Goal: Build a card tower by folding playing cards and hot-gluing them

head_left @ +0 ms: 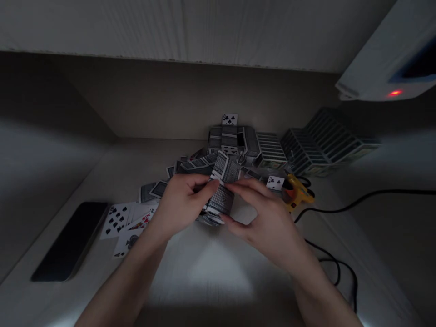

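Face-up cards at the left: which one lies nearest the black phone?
The many-pipped spade card, its edge close beside the black phone; the ace of spades and the red-figured card lie farther from it.

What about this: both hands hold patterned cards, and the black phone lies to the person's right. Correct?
The side is wrong: the head view shows the black phone to the person's left. The left hand and right hand do hold patterned cards.

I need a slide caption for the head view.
Left hand and right hand hold bent playing cards over a pale surface.
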`<state>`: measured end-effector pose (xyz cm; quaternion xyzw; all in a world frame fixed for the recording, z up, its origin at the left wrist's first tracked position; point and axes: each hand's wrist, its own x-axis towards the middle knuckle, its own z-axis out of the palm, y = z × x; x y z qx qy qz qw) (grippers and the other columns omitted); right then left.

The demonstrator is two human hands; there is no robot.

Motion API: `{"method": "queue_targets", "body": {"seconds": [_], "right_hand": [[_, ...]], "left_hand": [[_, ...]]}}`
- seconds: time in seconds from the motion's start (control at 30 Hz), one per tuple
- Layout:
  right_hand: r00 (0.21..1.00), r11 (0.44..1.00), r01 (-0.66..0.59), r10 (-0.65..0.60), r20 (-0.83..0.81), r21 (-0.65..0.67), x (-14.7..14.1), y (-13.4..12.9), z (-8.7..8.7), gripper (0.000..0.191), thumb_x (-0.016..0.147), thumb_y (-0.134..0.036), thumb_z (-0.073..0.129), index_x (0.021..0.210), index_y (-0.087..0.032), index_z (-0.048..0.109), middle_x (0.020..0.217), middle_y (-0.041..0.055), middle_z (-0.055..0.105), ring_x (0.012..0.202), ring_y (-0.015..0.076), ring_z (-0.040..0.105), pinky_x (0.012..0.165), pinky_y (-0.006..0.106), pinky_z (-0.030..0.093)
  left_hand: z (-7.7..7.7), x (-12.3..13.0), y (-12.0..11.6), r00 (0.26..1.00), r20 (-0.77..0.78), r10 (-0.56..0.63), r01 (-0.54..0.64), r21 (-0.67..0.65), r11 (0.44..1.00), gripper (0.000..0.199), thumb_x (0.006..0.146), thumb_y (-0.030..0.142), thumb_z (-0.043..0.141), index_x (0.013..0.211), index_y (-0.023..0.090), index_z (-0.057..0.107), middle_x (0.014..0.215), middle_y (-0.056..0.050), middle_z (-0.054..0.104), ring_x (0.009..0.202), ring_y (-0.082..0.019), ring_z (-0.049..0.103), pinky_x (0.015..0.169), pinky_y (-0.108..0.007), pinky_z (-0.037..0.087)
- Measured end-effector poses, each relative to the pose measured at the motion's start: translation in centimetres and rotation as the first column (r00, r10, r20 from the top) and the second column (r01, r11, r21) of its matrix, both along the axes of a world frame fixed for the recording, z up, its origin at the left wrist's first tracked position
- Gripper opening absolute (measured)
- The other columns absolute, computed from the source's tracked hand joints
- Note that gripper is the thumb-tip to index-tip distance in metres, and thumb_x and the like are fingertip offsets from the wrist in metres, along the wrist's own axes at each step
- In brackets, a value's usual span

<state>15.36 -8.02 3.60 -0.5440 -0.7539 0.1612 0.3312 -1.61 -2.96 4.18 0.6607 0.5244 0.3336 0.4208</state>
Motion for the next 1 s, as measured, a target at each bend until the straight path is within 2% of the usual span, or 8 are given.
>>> {"method": "queue_targets", "body": {"seconds": [0.23, 0.53, 0.63, 0.73, 0.83, 0.9, 1.0], "right_hand": [[0.997, 0.998, 0.016, -0.021, 0.072, 0.059, -0.4, -0.2, -0.2, 0.038, 0.077, -0.022, 0.066, 0.114, -0.014, 0.066, 0.109, 0.0099, 0.067, 0.107, 0.0249, 0.062, 0.093, 0.039, 0.055], [0.995, 0.993, 0.100, -0.101, 0.004, 0.068, -0.5, -0.2, -0.5, 0.049, 0.068, -0.015, 0.074, 0.115, -0.014, 0.059, 0.108, 0.0081, 0.072, 0.097, 0.0219, 0.069, 0.083, 0.034, 0.057], [0.997, 0.995, 0.061, -0.058, -0.041, 0.075, -1.0, -0.3, -0.5, 0.044, 0.071, -0.009, 0.069, 0.112, -0.016, 0.058, 0.094, 0.0031, 0.073, 0.092, 0.0191, 0.069, 0.081, 0.031, 0.056], [0.995, 1.000, 0.021, -0.018, -0.102, 0.020, -1.4, -0.3, -0.7, 0.040, 0.073, -0.005, 0.063, 0.110, -0.019, 0.057, 0.078, -0.0023, 0.069, 0.080, 0.0156, 0.069, 0.075, 0.028, 0.056], [0.989, 0.998, 0.057, -0.055, -0.138, 0.011, -1.3, -0.1, -0.8, 0.039, 0.073, -0.010, 0.068, 0.110, -0.019, 0.058, 0.093, 0.0023, 0.067, 0.079, 0.0145, 0.067, 0.072, 0.028, 0.057], [0.989, 0.996, 0.068, -0.061, -0.134, 0.049, -1.1, 0.1, -0.8, 0.040, 0.072, -0.014, 0.070, 0.110, -0.017, 0.059, 0.106, 0.0069, 0.063, 0.081, 0.0145, 0.066, 0.075, 0.030, 0.058], [0.994, 0.995, 0.054, -0.045, -0.104, 0.085, -0.8, 0.3, -0.8, 0.040, 0.074, -0.015, 0.069, 0.112, -0.017, 0.060, 0.113, 0.0090, 0.062, 0.084, 0.0153, 0.066, 0.080, 0.032, 0.058]], "left_hand": [[0.0, 0.1, 0.0, 1.000, 0.000, -0.013, 0.013, 0.015, 1.000, 0.031, 0.080, 0.040, 0.057, 0.060, 0.018, 0.064, 0.058, 0.004, 0.058, 0.058, -0.012, 0.050, 0.053, -0.021, 0.037], [-0.1, 0.1, 0.1, 1.000, -0.013, 0.001, -0.001, 0.005, 1.000, 0.033, 0.079, 0.044, 0.059, 0.061, 0.018, 0.067, 0.057, 0.004, 0.056, 0.058, -0.012, 0.049, 0.051, -0.020, 0.036], [-0.1, 0.1, 0.1, 1.000, -0.008, 0.023, -0.023, 0.025, 0.999, 0.033, 0.080, 0.043, 0.058, 0.060, 0.018, 0.067, 0.057, 0.003, 0.056, 0.057, -0.011, 0.047, 0.050, -0.020, 0.034], [-0.1, -0.2, 0.1, 0.999, -0.018, 0.036, -0.035, 0.062, 0.997, 0.033, 0.080, 0.041, 0.059, 0.059, 0.017, 0.067, 0.055, 0.003, 0.054, 0.056, -0.011, 0.044, 0.049, -0.020, 0.032], [-0.1, -0.5, 0.1, 0.999, 0.014, 0.035, -0.036, 0.046, 0.998, 0.031, 0.080, 0.042, 0.060, 0.063, 0.018, 0.069, 0.057, 0.003, 0.056, 0.057, -0.011, 0.046, 0.050, -0.020, 0.033], [-0.1, -0.6, 0.2, 0.998, 0.044, 0.034, -0.035, 0.029, 0.999, 0.030, 0.080, 0.043, 0.061, 0.067, 0.018, 0.071, 0.060, 0.003, 0.058, 0.058, -0.011, 0.047, 0.050, -0.020, 0.035], [0.0, -0.6, 0.2, 0.998, 0.052, 0.041, -0.042, 0.028, 0.999, 0.030, 0.079, 0.043, 0.061, 0.065, 0.018, 0.070, 0.059, 0.002, 0.057, 0.057, -0.011, 0.047, 0.049, -0.020, 0.035]]}}
